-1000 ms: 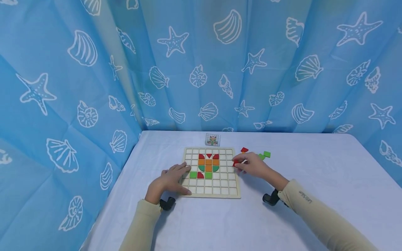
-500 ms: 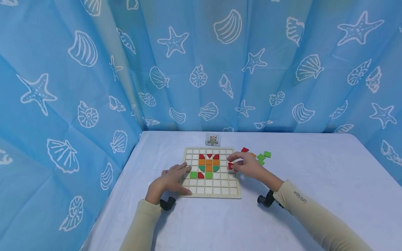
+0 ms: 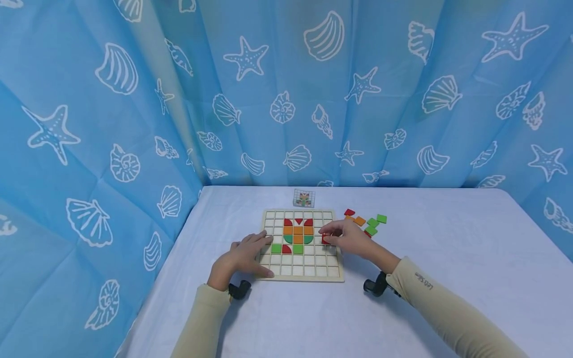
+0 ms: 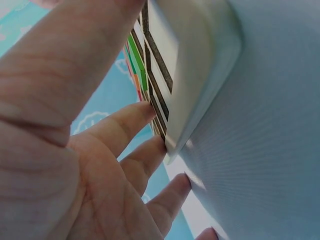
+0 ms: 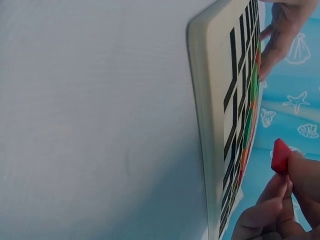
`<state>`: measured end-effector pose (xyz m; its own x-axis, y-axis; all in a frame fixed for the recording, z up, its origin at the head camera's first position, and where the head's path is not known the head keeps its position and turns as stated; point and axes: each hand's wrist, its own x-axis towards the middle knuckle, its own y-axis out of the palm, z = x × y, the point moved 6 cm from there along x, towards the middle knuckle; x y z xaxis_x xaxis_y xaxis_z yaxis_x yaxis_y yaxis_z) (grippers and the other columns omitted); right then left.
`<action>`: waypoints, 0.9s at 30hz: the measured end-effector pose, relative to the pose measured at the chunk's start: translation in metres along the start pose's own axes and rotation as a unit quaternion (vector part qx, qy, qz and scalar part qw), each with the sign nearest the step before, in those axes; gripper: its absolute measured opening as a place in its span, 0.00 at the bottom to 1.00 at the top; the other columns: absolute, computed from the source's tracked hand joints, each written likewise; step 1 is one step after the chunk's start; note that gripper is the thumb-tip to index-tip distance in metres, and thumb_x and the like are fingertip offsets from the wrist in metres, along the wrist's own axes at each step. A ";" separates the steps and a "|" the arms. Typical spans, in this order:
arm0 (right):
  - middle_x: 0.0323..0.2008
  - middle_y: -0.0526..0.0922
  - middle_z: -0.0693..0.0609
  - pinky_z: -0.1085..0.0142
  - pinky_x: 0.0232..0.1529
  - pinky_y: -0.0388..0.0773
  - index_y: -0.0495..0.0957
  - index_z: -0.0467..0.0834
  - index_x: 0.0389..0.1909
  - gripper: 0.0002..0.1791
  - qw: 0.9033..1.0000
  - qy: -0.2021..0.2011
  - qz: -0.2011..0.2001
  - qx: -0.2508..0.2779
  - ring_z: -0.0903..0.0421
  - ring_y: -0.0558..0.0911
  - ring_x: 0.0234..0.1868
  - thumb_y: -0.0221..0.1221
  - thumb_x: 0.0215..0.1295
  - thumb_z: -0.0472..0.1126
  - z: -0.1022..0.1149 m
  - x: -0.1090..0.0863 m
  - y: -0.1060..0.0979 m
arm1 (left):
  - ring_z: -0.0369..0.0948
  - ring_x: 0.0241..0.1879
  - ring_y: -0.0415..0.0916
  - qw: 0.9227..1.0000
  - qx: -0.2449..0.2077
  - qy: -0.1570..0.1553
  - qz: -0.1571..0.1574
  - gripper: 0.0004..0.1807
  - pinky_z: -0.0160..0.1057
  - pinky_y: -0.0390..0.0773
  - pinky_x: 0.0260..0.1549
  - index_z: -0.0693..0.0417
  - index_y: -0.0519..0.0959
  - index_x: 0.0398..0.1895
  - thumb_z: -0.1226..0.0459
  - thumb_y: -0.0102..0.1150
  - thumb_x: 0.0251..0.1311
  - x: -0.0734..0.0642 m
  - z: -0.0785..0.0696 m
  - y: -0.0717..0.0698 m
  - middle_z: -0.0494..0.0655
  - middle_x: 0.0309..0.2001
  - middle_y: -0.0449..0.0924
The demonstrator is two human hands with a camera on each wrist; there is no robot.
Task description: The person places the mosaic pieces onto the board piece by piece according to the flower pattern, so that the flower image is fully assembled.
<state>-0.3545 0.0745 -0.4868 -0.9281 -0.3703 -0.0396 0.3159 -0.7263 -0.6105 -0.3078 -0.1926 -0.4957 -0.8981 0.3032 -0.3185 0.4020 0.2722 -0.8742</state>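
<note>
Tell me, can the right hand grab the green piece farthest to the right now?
Probably not yet: the right hand is pinching a red piece. The green piece itself lies uncovered nearby, so afterwards it looks easy.

Free room lies in front of the board (image 3: pixel 309 279), but the left hand (image 3: pixel 244 255) blocks its left edge.

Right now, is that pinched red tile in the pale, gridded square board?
Out: the right hand pinches the red tile above the board.
</note>
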 end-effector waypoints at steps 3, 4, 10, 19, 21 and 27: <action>0.42 0.85 0.50 0.66 0.35 0.76 0.85 0.43 0.48 0.12 1.000 0.000 0.009 0.007 0.54 0.77 0.36 0.60 0.66 0.33 0.002 -0.002 0.002 | 0.53 0.78 0.45 1.000 0.001 -0.001 -0.001 0.55 0.66 0.51 0.70 0.41 0.58 0.77 0.43 0.74 0.46 0.001 0.001 0.001 0.46 0.80 0.49; 0.42 0.85 0.50 0.66 0.35 0.77 0.85 0.43 0.48 0.12 1.000 0.002 0.013 0.015 0.54 0.78 0.36 0.60 0.66 0.33 0.002 -0.002 0.003 | 0.53 0.78 0.45 1.000 0.002 -0.001 -0.002 0.55 0.66 0.51 0.70 0.41 0.58 0.77 0.43 0.74 0.46 0.001 0.001 0.002 0.46 0.80 0.49; 0.39 0.86 0.50 0.65 0.41 0.84 0.86 0.42 0.42 0.07 0.997 0.017 0.035 0.064 0.56 0.84 0.36 0.63 0.66 0.38 0.000 -0.004 0.011 | 0.54 0.78 0.45 1.000 0.007 -0.003 -0.003 0.55 0.66 0.52 0.70 0.41 0.58 0.77 0.43 0.74 0.46 0.001 0.001 0.001 0.46 0.80 0.49; 0.37 0.86 0.52 0.66 0.42 0.83 0.85 0.43 0.42 0.09 0.998 -0.001 0.048 0.037 0.56 0.82 0.37 0.67 0.60 0.34 0.002 0.000 0.013 | 0.54 0.78 0.45 1.000 0.002 0.000 -0.001 0.55 0.66 0.51 0.70 0.40 0.57 0.77 0.43 0.74 0.46 0.001 0.000 0.000 0.46 0.80 0.48; 0.36 0.86 0.52 0.66 0.42 0.83 0.85 0.42 0.44 0.11 0.998 -0.013 0.058 0.030 0.57 0.82 0.36 0.67 0.59 0.34 0.005 0.003 0.013 | 0.53 0.78 0.45 1.000 0.003 -0.001 0.000 0.55 0.65 0.51 0.70 0.40 0.57 0.77 0.43 0.74 0.46 0.001 0.000 0.000 0.45 0.80 0.48; 0.34 0.87 0.55 0.65 0.43 0.81 0.86 0.42 0.41 0.08 0.994 -0.065 0.083 -0.019 0.58 0.81 0.35 0.67 0.61 0.37 0.018 0.014 0.016 | 0.54 0.78 0.45 1.000 0.006 -0.004 -0.001 0.55 0.65 0.51 0.70 0.40 0.57 0.77 0.43 0.75 0.46 0.001 0.000 -0.001 0.45 0.80 0.49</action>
<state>-0.3588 0.0475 -0.4831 -0.8300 -0.5563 -0.0413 0.4520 -0.6273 -0.6343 -0.3090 -0.1923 -0.4945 -0.9006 0.2954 -0.3189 0.3973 0.2618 -0.8795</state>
